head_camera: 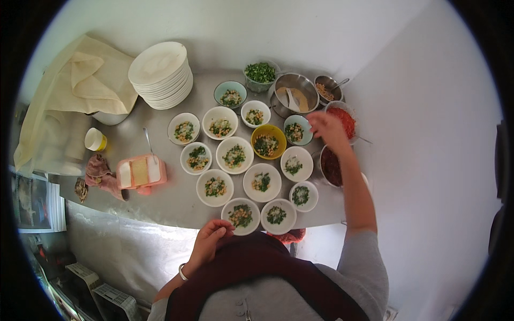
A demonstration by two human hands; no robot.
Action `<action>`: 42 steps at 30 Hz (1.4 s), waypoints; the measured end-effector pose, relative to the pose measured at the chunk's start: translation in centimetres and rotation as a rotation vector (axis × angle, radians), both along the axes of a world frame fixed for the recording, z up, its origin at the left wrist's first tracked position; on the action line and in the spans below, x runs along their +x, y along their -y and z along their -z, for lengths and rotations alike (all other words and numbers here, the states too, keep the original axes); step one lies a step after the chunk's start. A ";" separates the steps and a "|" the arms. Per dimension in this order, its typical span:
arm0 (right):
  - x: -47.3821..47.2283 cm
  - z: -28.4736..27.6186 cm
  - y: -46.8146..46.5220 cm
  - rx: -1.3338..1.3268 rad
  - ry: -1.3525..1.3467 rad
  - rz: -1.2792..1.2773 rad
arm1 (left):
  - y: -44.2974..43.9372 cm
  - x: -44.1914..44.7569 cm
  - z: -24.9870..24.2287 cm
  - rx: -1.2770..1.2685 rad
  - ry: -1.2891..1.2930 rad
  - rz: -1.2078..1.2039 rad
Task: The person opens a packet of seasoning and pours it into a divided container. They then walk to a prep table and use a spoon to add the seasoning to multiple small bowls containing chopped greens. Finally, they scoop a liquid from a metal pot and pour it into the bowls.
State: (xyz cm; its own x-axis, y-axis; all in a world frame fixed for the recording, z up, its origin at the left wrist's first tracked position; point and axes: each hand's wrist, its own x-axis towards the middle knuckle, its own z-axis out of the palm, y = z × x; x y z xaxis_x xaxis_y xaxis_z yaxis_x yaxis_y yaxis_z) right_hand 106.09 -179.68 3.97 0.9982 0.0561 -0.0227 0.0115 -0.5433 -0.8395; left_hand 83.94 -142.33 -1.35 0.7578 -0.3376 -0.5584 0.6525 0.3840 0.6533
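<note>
Several small bowls stand close together on a metal table, most of them white, such as the white bowl (262,183), holding chopped greens and, in many, round tan bits. A yellow bowl (277,155) is among them. My right hand (327,128) is over the right edge of a pale blue bowl (298,130), beside a container of chopped red food (342,120); whether its fingers hold anything cannot be told. At the near edge, my left hand (215,236) is by the rim of a white bowl (240,216), its fingers curled, thumb near the fingertips; its grip is unclear.
Behind stand a tub of chopped greens (260,73), a steel bowl with a white spoon (296,95) and a steel cup (328,89). A dark red sauce pot (331,166) is under my right forearm. Stacked white plates (160,76), a pink seasoning box (140,172) and a cloth (103,176) stand left.
</note>
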 end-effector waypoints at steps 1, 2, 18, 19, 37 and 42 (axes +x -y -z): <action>2.6 -0.1 2.3 -0.032 0.022 0.049 | 0.6 0.2 0.0 0.002 -0.022 -0.031; 5.2 0.2 4.4 -0.134 0.091 0.070 | 1.0 0.5 0.0 0.033 -0.014 -0.022; 24.1 12.9 16.4 -0.981 -0.022 -0.198 | 4.1 1.2 -0.6 0.065 -0.117 -0.134; 24.1 13.0 16.5 -1.039 -0.046 -0.192 | 4.1 1.2 -0.7 0.063 -0.123 -0.121; -1.5 1.0 2.2 0.241 -0.331 -0.083 | 0.7 -0.2 -1.4 0.036 0.000 -0.022; -5.8 4.3 -2.1 -0.221 -0.071 -0.085 | -1.0 -1.3 -1.3 0.000 0.086 0.072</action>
